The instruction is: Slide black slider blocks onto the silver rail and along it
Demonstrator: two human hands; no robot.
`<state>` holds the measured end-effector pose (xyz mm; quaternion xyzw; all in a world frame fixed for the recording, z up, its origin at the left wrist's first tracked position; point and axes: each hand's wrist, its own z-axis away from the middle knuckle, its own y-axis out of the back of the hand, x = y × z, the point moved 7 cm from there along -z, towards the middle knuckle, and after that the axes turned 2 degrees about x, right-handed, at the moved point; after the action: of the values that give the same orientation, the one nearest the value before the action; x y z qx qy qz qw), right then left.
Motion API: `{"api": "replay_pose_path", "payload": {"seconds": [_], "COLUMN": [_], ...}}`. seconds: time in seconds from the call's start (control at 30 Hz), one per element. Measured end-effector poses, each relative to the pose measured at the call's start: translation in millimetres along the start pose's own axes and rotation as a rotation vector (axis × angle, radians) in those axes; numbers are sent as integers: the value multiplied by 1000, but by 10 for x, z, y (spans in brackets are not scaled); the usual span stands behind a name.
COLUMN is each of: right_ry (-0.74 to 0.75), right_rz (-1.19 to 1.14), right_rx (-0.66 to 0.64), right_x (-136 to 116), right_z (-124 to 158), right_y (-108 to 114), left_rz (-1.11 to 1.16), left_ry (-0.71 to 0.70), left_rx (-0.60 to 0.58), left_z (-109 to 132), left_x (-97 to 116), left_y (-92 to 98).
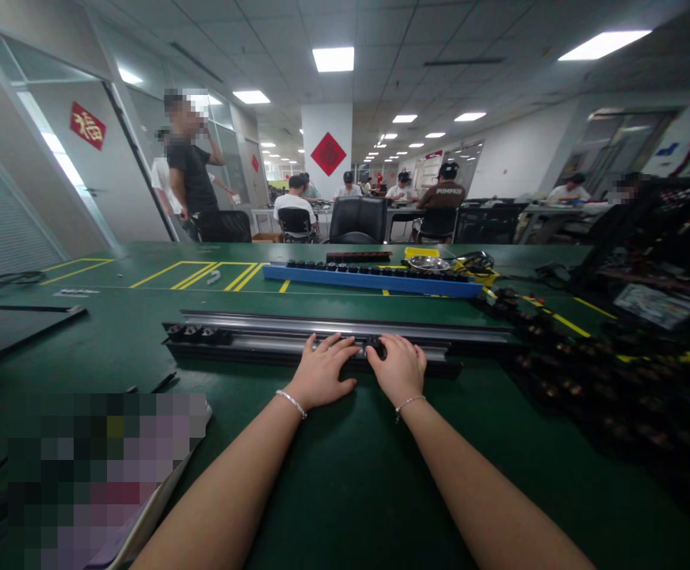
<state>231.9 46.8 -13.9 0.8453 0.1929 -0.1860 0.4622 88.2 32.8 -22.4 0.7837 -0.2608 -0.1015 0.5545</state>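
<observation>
A long black channel rail (261, 346) lies crosswise on the green table in front of me. Several small black parts (199, 332) sit in its left end. My left hand (325, 370) rests flat over the rail's middle, fingers spread and touching it. Just to the right, my right hand (400, 366) is closed on a small black part (374, 345) at the rail, thumb and fingers around it. Whether that part is seated in the channel I cannot tell. A second long rail (469, 330) lies directly behind the first.
A blue strip (374, 280) holding a row of black parts lies farther back, near a metal dish (428, 264) and yellow tray (421, 252). Many dark parts (611, 388) are heaped at right. A blurred-out item (124, 483) lies front left. People sit and stand beyond the table.
</observation>
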Motion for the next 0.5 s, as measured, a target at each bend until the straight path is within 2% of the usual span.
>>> {"api": "replay_pose_path", "payload": {"seconds": [0.5], "right_ry": [-5], "right_rz": [15], "right_rx": [20], "right_x": [31], "right_z": [2], "right_y": [25], "left_rz": [-15], "left_ry": [-2], "left_rx": [8], "left_z": [5], "left_x": [4], "left_y": [8]}}
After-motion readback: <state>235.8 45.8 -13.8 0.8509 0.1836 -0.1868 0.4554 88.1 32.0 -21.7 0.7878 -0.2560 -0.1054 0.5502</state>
